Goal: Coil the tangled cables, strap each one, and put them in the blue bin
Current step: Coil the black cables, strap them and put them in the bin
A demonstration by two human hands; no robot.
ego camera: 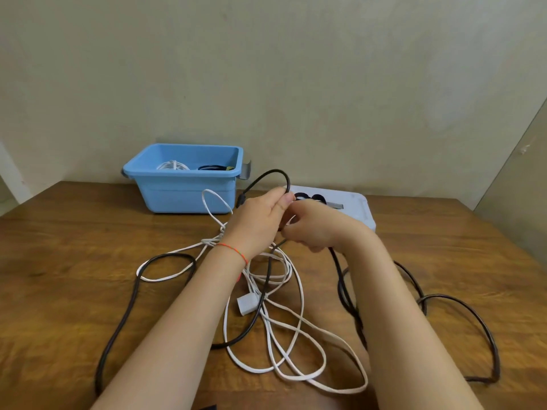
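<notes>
A long black cable (134,294) lies tangled with a flat white cable (299,327) across the wooden table (74,232). My left hand (260,217) pinches the black cable near its plug end, and a loop of it arches above my fingers. Just right of it, my right hand (313,229) grips the same black cable, which drops from under that hand to the table. The white cable's plug (246,303) lies between my forearms. The blue bin (183,179) stands at the back left and holds a coiled white cable (173,166) and a coiled black one (212,167).
A pale blue lid (355,207) lies flat behind my right hand with black straps (309,197) on it. The wall rises directly behind the bin. More black cable loops (461,321) spread over the table's right side. A dark object shows at the bottom edge.
</notes>
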